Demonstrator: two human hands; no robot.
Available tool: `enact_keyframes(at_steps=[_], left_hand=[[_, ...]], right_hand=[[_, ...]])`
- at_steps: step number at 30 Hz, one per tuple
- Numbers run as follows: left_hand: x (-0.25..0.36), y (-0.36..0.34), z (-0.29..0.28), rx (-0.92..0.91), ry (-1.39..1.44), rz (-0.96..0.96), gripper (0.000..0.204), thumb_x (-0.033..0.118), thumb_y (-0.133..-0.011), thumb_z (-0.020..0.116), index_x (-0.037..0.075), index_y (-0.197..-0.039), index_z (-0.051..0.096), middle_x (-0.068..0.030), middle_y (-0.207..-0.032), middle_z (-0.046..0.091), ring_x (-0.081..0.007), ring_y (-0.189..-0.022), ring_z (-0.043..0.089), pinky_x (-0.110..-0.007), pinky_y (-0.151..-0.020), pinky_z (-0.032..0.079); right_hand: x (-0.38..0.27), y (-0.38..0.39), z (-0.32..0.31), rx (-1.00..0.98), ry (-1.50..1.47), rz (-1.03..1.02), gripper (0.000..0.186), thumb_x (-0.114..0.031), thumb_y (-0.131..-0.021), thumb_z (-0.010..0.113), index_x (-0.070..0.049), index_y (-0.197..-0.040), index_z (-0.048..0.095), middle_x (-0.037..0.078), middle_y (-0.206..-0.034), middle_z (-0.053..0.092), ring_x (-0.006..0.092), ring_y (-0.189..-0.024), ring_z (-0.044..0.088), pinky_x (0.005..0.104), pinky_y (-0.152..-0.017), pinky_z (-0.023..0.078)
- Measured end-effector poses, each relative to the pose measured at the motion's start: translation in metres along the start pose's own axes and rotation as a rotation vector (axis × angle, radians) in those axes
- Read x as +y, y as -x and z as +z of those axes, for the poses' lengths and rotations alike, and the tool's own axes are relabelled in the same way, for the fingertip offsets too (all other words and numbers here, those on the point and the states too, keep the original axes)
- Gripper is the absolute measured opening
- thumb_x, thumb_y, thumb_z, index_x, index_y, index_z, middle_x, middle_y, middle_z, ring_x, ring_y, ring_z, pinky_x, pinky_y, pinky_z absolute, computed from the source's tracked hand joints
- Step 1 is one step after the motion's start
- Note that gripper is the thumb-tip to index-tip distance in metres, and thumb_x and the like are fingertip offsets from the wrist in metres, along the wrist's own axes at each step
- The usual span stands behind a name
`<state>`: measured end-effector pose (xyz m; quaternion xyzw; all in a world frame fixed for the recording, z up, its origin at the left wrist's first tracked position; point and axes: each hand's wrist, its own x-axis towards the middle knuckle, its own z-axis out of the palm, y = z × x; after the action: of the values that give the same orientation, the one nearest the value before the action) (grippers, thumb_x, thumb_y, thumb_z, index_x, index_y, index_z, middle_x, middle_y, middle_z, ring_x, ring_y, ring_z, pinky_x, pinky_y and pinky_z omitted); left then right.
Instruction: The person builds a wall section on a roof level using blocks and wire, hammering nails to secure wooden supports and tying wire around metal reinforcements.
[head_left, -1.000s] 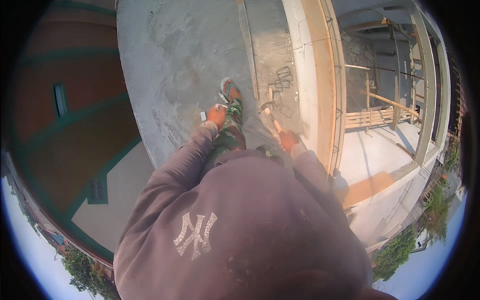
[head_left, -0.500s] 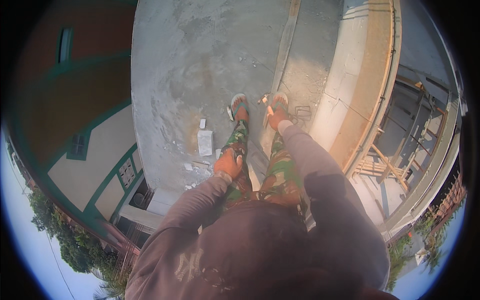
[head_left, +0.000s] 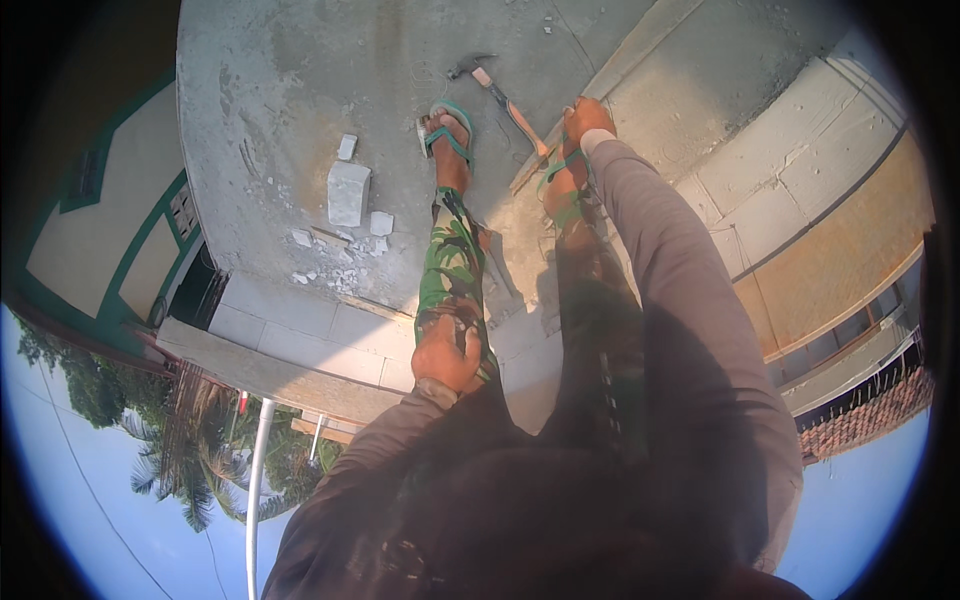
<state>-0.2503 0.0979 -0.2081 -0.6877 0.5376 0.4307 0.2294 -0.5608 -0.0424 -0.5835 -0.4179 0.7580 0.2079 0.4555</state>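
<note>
Head view: hammer (head_left: 514, 113) seen against the concrete floor (head_left: 290, 90), apart from the right hand (head_left: 588, 118).
Just right of the hammer's handle, the right hand is curled, contents unclear. Below the hammer, the left hand (head_left: 446, 356) lies curled against a camouflage trouser leg (head_left: 452, 262); whether it holds anything, I cannot tell.

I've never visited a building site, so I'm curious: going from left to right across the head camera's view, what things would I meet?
Building with green trim → large white block → hammer → right hand → long brown panel.
</note>
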Motion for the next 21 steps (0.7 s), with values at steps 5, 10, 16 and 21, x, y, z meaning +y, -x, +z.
enact_keyframes(at_steps=[5, 10, 16, 21], left_hand=[[-0.021, -0.003, 0.013, 0.043, 0.034, -0.012, 0.030, 0.033, -0.091, 0.072, 0.005, -0.095, 0.062, -0.0227, -0.083, 0.068, -0.0461, -0.077, 0.068, -0.054, -0.067, 0.053], [-0.034, -0.011, 0.003, 0.032, -0.013, -0.013, 0.030, 0.033, -0.090, 0.073, 0.005, -0.095, 0.063, -0.0218, -0.083, 0.069, -0.0451, -0.077, 0.068, -0.052, -0.066, 0.054], [-0.049, -0.012, -0.003, 0.056, -0.010, -0.036, 0.031, 0.033, -0.089, 0.073, 0.005, -0.096, 0.063, -0.0221, -0.082, 0.069, -0.0456, -0.076, 0.068, -0.052, -0.065, 0.054], [-0.051, -0.017, -0.015, 0.104, 0.005, 0.005, 0.027, 0.031, -0.088, 0.074, 0.007, -0.094, 0.062, -0.0178, -0.081, 0.067, -0.0409, -0.071, 0.068, -0.050, -0.062, 0.054]], right_hand=[[-0.001, -0.073, -0.022, 0.340, 0.072, -0.051, 0.042, -0.035, -0.098, 0.066, -0.007, -0.130, 0.069, 0.019, -0.131, 0.068, 0.0415, -0.124, 0.065, 0.0500, -0.103, 0.054], [0.015, -0.141, -0.015, 0.439, 0.106, 0.018, 0.037, -0.033, -0.096, 0.067, -0.008, -0.123, 0.070, 0.020, -0.129, 0.071, 0.0411, -0.124, 0.067, 0.0526, -0.100, 0.057], [-0.015, -0.130, -0.006, 0.340, 0.000, 0.094, 0.039, -0.027, -0.092, 0.066, -0.005, -0.123, 0.071, 0.022, -0.134, 0.069, 0.0426, -0.124, 0.066, 0.0522, -0.101, 0.056], [-0.011, -0.128, -0.013, 0.313, 0.009, 0.072, 0.035, -0.030, -0.095, 0.065, -0.004, -0.118, 0.073, 0.023, -0.128, 0.071, 0.0440, -0.120, 0.067, 0.0529, -0.101, 0.055]])
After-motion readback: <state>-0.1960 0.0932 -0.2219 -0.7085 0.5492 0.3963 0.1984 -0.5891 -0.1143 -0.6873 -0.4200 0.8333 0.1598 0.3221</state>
